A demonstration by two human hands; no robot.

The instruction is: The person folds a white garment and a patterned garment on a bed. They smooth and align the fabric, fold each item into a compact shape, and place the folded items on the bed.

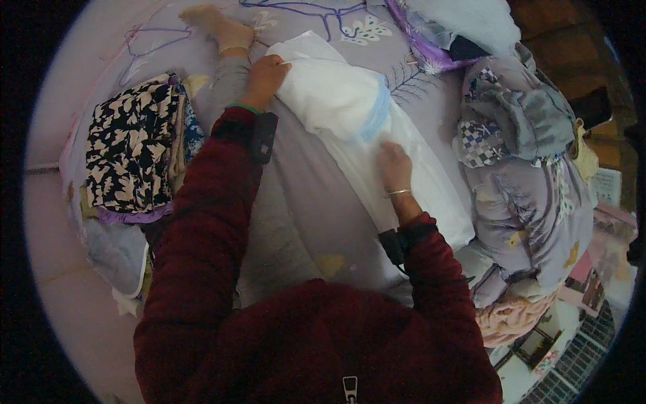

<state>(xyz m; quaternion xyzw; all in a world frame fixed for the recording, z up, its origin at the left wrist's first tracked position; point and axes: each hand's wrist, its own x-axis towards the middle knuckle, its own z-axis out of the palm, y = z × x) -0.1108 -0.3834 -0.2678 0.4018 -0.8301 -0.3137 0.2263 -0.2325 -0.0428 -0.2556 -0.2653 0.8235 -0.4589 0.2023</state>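
A long white cloth (pixel 323 96) with a light blue stripe lies partly folded before me on the bed. My left hand (pixel 266 78) has its fingers closed on the cloth's far left edge. My right hand (pixel 394 164) rests on or just over the white cloth near the blue stripe, its fingers curled and blurred by motion. Whether the right hand pinches any fabric cannot be made out. The cloth's lower end reaches down past my right wrist.
Folded clothes, a black-and-cream patterned one (pixel 131 146) on top, are stacked at left. Purple wire hangers (pixel 308 7) lie at the far edge. Grey clothing (pixel 535 111) and a bunched floral quilt (pixel 530 212) sit at right. My foot (pixel 222 28) extends at upper left.
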